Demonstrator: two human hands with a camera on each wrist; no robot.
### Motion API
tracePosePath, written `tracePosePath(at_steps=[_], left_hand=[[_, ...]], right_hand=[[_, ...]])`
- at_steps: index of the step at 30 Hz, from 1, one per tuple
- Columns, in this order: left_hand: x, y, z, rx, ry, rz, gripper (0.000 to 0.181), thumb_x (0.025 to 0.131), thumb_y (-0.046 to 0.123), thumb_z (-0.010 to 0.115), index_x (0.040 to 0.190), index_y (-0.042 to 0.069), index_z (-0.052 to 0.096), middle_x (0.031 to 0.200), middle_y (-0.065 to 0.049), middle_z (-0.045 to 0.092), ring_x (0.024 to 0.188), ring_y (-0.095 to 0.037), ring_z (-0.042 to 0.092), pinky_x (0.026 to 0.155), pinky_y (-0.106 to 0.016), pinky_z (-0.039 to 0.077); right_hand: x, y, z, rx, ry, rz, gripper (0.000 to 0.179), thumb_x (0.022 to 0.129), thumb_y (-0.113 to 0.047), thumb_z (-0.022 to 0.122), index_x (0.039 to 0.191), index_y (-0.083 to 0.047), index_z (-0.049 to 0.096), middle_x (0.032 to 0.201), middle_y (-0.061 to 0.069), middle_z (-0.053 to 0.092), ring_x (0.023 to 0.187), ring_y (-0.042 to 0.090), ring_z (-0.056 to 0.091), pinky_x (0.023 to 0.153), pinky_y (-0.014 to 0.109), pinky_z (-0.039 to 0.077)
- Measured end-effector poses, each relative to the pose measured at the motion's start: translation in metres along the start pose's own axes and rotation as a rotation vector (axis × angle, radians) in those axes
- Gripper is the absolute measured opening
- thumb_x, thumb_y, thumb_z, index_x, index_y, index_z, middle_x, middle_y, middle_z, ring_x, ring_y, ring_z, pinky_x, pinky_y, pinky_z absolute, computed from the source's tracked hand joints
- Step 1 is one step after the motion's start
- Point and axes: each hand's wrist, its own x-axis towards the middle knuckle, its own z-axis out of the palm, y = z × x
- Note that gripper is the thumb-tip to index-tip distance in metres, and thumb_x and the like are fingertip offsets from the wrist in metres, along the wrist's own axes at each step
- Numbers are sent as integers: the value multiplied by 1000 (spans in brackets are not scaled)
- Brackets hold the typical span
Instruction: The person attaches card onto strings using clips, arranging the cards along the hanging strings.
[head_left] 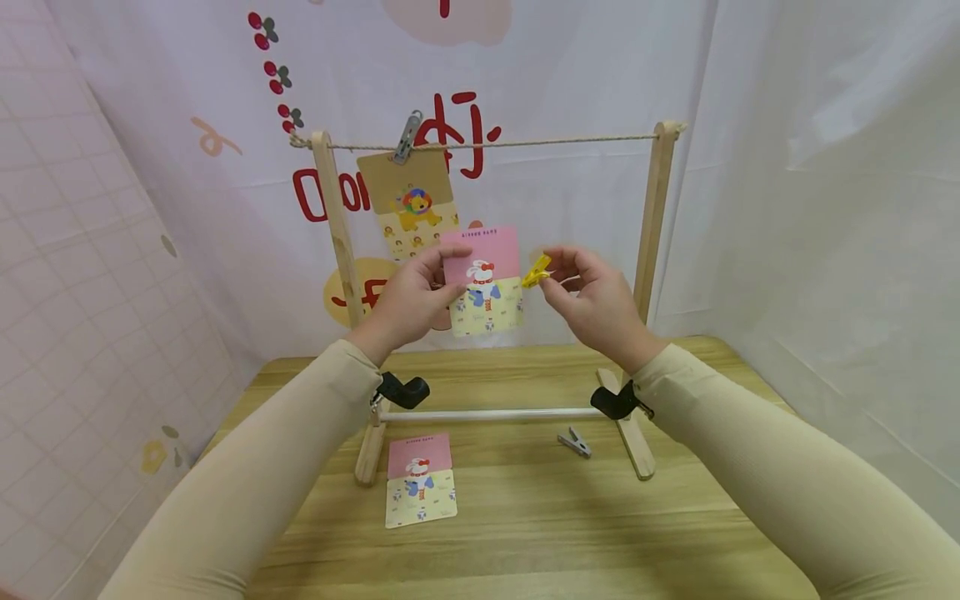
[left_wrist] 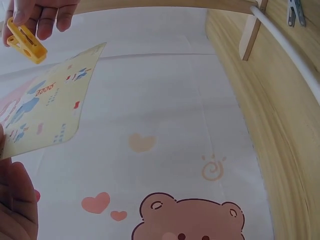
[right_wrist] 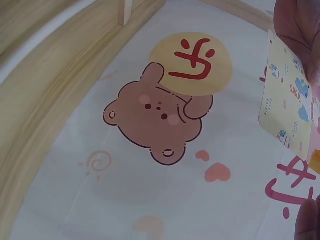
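My left hand (head_left: pixel 418 293) pinches a pink and yellow card (head_left: pixel 495 308) with a white rabbit on it, held upright below the rope. Close to the card's right edge, my right hand (head_left: pixel 596 302) pinches a yellow clothespin (head_left: pixel 537 271) between thumb and fingers. The left wrist view shows the clothespin (left_wrist: pixel 27 42) just beyond the card's (left_wrist: pixel 55 105) corner. Behind the left hand, a brown and yellow lion card (head_left: pixel 416 204) hangs from the rope (head_left: pixel 525 143) by a grey clothespin (head_left: pixel 408 136).
A wooden frame with two posts (head_left: pixel 655 221) carries the rope; a white rod (head_left: pixel 495 414) joins its feet. On the wooden table (head_left: pixel 525 533) lie a second rabbit card (head_left: pixel 422 492), front left, and another grey clothespin (head_left: pixel 575 442), right of centre. A printed white cloth hangs behind.
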Motion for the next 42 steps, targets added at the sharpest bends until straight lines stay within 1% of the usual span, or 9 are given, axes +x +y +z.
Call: tracePosePath(at_steps=[5,13,18,20,24,30,32,39,42], left_hand=[[2,3,-2,11,11,6,46,103,10,68,146,22,60,125,-8,65,101,-26,61,78,-22,58],[5,9,-4,-5,9,-3,46,103,10,67,147,22,59,127,-8,64,106,-24,63,82,-24,60],[7,11,-7,-18,6,20,47,103,8,66,148,20,58,127,-10,63,107,-25,66,84,-28,63],[8,12,-7,-24,7,23,47,103,7,65,148,20,58,126,-11,64,106,-25,67,84,-30,64],[9,15,-8,-25,7,13,46,103,7,65,148,19,58,126,-11,63,107,-25,65,82,-30,63],[12,20,-9,-1,21,29,45,103,8,65,147,18,59,124,-11,65,105,-26,64,80,-29,62],[13,21,-10,10,31,33,45,104,9,65,147,19,59,125,-11,65,105,-25,64,82,-31,63],[19,27,-11,33,51,44,45,104,11,66,147,22,59,126,-7,65,106,-22,64,82,-23,60],[20,30,-13,33,48,48,45,104,11,66,147,22,58,127,-7,65,105,-21,65,86,-29,62]], right_hand=[[4,-1,-1,20,7,-11,30,100,-5,67,129,1,66,115,16,69,99,19,62,85,18,53],[10,-4,-3,21,15,-18,31,100,-6,67,130,1,65,116,15,69,99,17,61,84,16,52],[13,-8,-4,24,18,-28,32,100,-7,66,131,1,65,116,16,69,99,17,62,85,17,53],[15,-9,-4,25,20,-31,32,100,-7,66,131,2,65,116,15,69,99,17,62,86,17,53],[19,-11,-4,24,29,-30,31,100,-7,66,130,1,65,115,14,69,99,16,62,86,18,54],[24,-15,-5,41,36,-40,32,100,-8,66,131,1,65,115,14,69,98,15,62,86,19,54],[26,-17,-6,51,37,-42,32,100,-7,66,130,1,65,114,14,69,98,15,62,85,19,54],[31,-22,-9,49,48,-41,31,100,-8,66,130,1,65,115,15,68,98,14,62,86,22,54],[34,-25,-10,50,56,-44,31,100,-7,66,130,1,65,115,14,68,97,13,62,85,20,54]])
